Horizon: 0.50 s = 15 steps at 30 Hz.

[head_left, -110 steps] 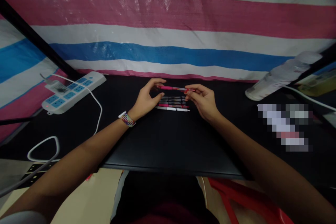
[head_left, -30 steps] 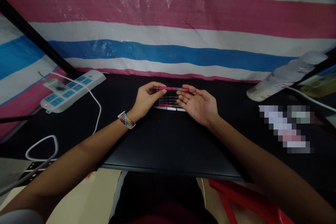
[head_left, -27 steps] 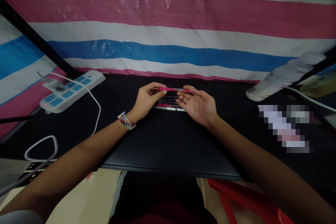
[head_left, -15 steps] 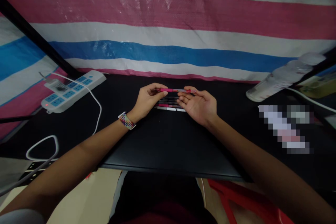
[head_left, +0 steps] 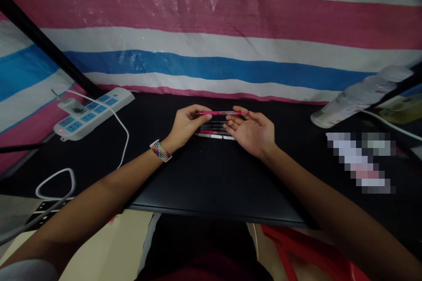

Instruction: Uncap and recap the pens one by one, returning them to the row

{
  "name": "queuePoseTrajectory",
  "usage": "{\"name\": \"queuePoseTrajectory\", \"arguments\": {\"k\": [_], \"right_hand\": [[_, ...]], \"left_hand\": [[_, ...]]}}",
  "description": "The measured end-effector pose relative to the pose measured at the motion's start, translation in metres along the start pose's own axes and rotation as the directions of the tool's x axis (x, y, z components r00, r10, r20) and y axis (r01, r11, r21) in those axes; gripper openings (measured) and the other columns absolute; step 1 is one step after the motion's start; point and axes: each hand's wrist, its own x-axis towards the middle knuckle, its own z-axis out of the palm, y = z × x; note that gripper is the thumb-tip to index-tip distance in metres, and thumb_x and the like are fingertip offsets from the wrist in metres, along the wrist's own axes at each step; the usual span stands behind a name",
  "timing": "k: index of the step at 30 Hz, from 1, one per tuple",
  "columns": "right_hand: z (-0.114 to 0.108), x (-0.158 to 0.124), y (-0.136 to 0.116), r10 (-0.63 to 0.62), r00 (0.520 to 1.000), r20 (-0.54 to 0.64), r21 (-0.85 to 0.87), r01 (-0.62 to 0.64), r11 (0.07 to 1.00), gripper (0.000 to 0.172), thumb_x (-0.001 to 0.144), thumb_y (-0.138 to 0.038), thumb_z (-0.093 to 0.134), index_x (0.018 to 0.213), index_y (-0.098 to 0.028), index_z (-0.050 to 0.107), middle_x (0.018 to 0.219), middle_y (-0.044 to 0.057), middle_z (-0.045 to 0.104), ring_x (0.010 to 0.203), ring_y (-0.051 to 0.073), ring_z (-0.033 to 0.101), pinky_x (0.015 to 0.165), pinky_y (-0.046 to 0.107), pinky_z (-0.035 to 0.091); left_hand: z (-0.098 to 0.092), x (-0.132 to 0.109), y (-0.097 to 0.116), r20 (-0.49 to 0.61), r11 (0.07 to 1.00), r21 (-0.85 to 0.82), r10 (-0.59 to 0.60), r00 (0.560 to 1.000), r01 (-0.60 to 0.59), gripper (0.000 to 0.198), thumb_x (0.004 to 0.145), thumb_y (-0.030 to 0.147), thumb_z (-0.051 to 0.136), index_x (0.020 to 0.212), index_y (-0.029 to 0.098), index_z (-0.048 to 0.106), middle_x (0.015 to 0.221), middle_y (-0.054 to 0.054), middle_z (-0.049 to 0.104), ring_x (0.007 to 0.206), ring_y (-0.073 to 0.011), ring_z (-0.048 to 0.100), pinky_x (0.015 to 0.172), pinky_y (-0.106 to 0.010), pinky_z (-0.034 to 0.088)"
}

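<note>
A pen with a pink-red grip and a clear barrel [head_left: 221,113] lies level above the black table, spanning both hands. My left hand [head_left: 186,126] pinches its left end between thumb and fingers. At the other end, the thumb and index finger of my right hand [head_left: 254,134] hold the pen, while the remaining fingers are half curled and the palm faces up. Beneath the held pen several pens lie side by side in a row, among them a white pen [head_left: 216,136] closest to me. The right fingers partly cover this row.
On the left stand a white power strip [head_left: 74,128] with a plugged-in adapter and a looping white cable [head_left: 127,136]. A clear bottle [head_left: 356,99] leans at the right, near a blurred-out item [head_left: 358,162]. A striped tarp [head_left: 211,68] hangs behind the black table [head_left: 211,184].
The whole view has shifted very slightly. Both hands keep the same grip on the pen, and the row of pens below is unchanged.
</note>
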Motion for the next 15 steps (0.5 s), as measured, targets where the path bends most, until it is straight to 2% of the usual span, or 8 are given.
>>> {"name": "queuePoseTrajectory", "arguments": {"k": [3,6,12,15], "right_hand": [[-0.0001,0.0008,0.001,-0.014,1.0,0.012,0.047,0.014,0.999,0.03,0.077,-0.039,0.07,0.101,-0.022,0.076,0.094,0.012,0.078,0.098,0.03,0.073,0.107,0.055,0.06],[0.0001,0.0004,0.0012,0.002,1.0,0.019,0.083,-0.004,0.997,0.035,0.081,-0.045,0.067,0.107,-0.023,0.077,0.096,0.011,0.08,0.098,0.03,0.072,0.106,0.056,0.061],[-0.0005,0.0001,0.0015,-0.013,1.0,0.022,0.018,0.013,1.0,0.028,0.081,-0.039,0.068,0.104,-0.024,0.077,0.098,0.011,0.08,0.1,0.03,0.073,0.108,0.056,0.06],[0.0002,-0.0006,0.0006,-0.004,0.999,0.044,-0.004,0.004,1.0,0.035,0.085,-0.045,0.067,0.112,-0.024,0.077,0.104,0.011,0.08,0.103,0.031,0.073,0.109,0.058,0.059]], "left_hand": [[0.0006,-0.0003,0.0008,-0.001,1.0,0.004,-0.014,1.0,0.014,0.029,0.08,0.039,0.095,0.098,0.02,0.086,0.095,-0.007,0.084,0.084,-0.0192,0.075,0.079,-0.033,0.061],[0.0003,0.0001,0.0007,-0.009,1.0,0.009,-0.004,1.0,0.004,0.029,0.08,0.04,0.095,0.098,0.02,0.085,0.092,-0.006,0.083,0.084,-0.0191,0.074,0.078,-0.032,0.061],[-0.0004,0.0007,0.0017,-0.011,1.0,0.003,-0.007,1.0,0.007,0.027,0.08,0.038,0.095,0.098,0.02,0.086,0.096,-0.007,0.084,0.086,-0.0194,0.076,0.083,-0.034,0.062],[-0.0002,0.0007,0.0018,-0.015,1.0,-0.003,-0.01,1.0,0.01,0.027,0.079,0.037,0.095,0.098,0.02,0.086,0.095,-0.006,0.084,0.086,-0.0193,0.076,0.083,-0.034,0.062]]}}
